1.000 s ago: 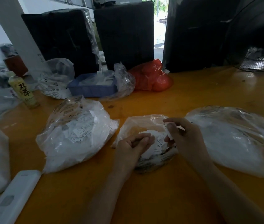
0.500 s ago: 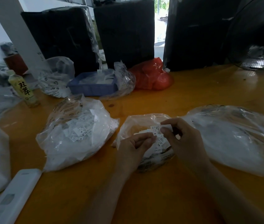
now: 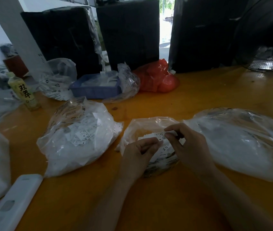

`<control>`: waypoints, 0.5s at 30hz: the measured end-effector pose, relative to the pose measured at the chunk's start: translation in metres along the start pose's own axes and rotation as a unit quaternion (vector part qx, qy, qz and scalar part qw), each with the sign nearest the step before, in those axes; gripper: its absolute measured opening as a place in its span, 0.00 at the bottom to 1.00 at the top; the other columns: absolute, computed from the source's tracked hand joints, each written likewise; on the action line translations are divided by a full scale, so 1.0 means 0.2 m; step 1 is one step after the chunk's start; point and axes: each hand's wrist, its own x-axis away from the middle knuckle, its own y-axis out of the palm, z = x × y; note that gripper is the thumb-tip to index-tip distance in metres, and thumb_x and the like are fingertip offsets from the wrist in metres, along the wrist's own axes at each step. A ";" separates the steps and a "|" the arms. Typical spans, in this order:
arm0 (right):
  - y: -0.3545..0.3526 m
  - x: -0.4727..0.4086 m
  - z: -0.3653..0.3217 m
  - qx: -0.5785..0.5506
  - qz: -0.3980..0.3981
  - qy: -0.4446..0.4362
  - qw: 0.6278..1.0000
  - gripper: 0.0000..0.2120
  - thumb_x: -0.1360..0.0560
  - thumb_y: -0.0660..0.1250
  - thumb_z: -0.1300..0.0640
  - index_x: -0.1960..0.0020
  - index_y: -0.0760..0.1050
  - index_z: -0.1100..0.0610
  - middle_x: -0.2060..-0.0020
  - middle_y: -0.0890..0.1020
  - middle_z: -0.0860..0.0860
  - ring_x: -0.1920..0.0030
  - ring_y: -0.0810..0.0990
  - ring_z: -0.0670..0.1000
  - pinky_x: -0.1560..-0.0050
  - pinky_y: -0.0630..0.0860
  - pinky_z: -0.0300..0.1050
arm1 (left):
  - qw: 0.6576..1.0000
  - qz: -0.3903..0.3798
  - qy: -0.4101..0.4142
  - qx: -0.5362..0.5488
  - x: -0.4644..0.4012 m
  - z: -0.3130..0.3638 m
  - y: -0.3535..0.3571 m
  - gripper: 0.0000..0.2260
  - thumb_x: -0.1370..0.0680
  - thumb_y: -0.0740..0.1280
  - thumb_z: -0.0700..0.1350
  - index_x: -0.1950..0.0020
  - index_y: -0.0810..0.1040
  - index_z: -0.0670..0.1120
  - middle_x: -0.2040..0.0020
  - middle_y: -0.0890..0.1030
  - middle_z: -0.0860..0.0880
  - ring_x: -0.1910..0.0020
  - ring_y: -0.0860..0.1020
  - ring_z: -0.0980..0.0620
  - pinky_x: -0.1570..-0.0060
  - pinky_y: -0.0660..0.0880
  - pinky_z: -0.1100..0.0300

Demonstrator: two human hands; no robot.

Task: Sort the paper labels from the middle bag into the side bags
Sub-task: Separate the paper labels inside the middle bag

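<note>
- Head view: your right hand (image 3: 189, 147) has swung back from the right bag's side to sit over the middle bag (image 3: 149, 129), thumb and forefinger pinching a paper label (image 3: 161, 136) that shows an "S".
- A second ago that hand was further right; now the label is lifted clear, above the bag's mouth.
- Your left hand (image 3: 139, 150) has hardly moved: fingers curled at the middle bag's near edge, pinching what looks like label paper, though I can't quite tell.
- So one label is out and being read, not yet dropped.
- The left bag (image 3: 75, 139) shows "S" labels through its plastic; the right bag (image 3: 242, 140) is too cloudy to read.
- My guess: this one belongs left, so you'd be crossing over.
</note>
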 end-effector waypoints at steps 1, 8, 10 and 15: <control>0.00 0.00 0.00 0.003 0.002 0.000 1.000 0.07 0.22 0.71 0.58 0.45 0.80 0.53 0.56 0.79 0.39 0.52 0.78 0.31 0.53 0.72 0.23 | 1.000 0.000 -0.002 0.001 0.00 0.00 0.00 0.09 0.22 0.74 0.54 0.42 0.85 0.57 0.48 0.87 0.64 0.45 0.83 0.67 0.47 0.77 0.72; 0.00 0.00 -0.01 -0.002 0.000 0.019 1.000 0.07 0.22 0.71 0.58 0.45 0.79 0.52 0.56 0.80 0.40 0.55 0.79 0.37 0.55 0.74 0.25 | 1.000 -0.004 0.015 -0.013 -0.01 -0.01 -0.01 0.08 0.19 0.73 0.48 0.41 0.87 0.54 0.45 0.86 0.65 0.43 0.83 0.66 0.44 0.78 0.70; -0.01 0.00 -0.01 0.003 -0.001 0.021 1.000 0.07 0.22 0.71 0.58 0.45 0.79 0.52 0.56 0.79 0.39 0.55 0.78 0.35 0.55 0.73 0.24 | 1.000 -0.001 0.014 -0.015 -0.01 -0.02 -0.01 0.08 0.19 0.73 0.48 0.41 0.87 0.52 0.45 0.86 0.65 0.44 0.83 0.66 0.45 0.78 0.70; -0.01 -0.01 0.01 0.030 -0.049 0.001 0.998 0.09 0.21 0.68 0.60 0.41 0.80 0.54 0.52 0.79 0.41 0.56 0.76 0.32 0.55 0.72 0.23 | 1.000 0.013 -0.002 0.002 -0.02 -0.02 -0.01 0.07 0.18 0.72 0.45 0.41 0.85 0.54 0.48 0.88 0.59 0.48 0.86 0.60 0.48 0.81 0.65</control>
